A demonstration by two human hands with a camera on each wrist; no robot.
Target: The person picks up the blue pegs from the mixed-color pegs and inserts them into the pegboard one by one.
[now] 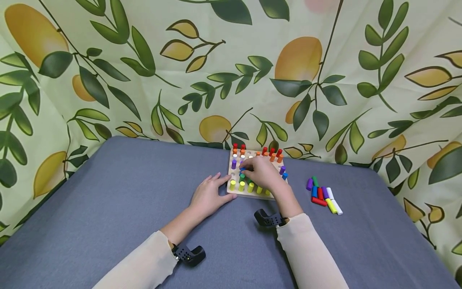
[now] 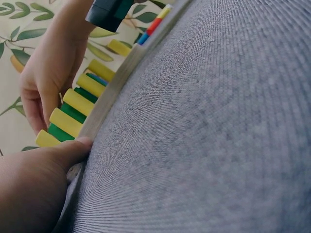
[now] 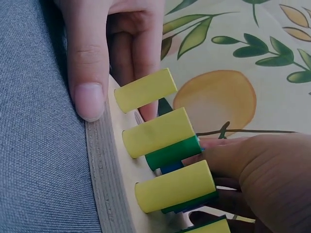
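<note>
A wooden pegboard (image 1: pixel 254 195) with rows of coloured pegs lies on the table. At its near left corner my left hand (image 1: pixel 208 196) grips the board, the thumb (image 3: pixel 90 68) against the front edge and the other fingers round the left side. My right hand (image 1: pixel 263 173) reaches over the board and pinches a blue peg (image 1: pixel 242 170) at the left of the blue row, just behind a green peg (image 1: pixel 242 178). Yellow pegs (image 2: pixel 65 121) stand along the front row. How deep the blue peg sits is hidden by the fingers.
Several loose pegs (image 1: pixel 320 193) in mixed colours lie to the right of the board on the grey tablecloth (image 1: pixel 144 192). Orange pegs (image 1: pixel 272 157) and red pegs (image 1: pixel 264 149) stand in the back rows. A leaf-patterned curtain (image 1: pixel 231 80) hangs behind the table.
</note>
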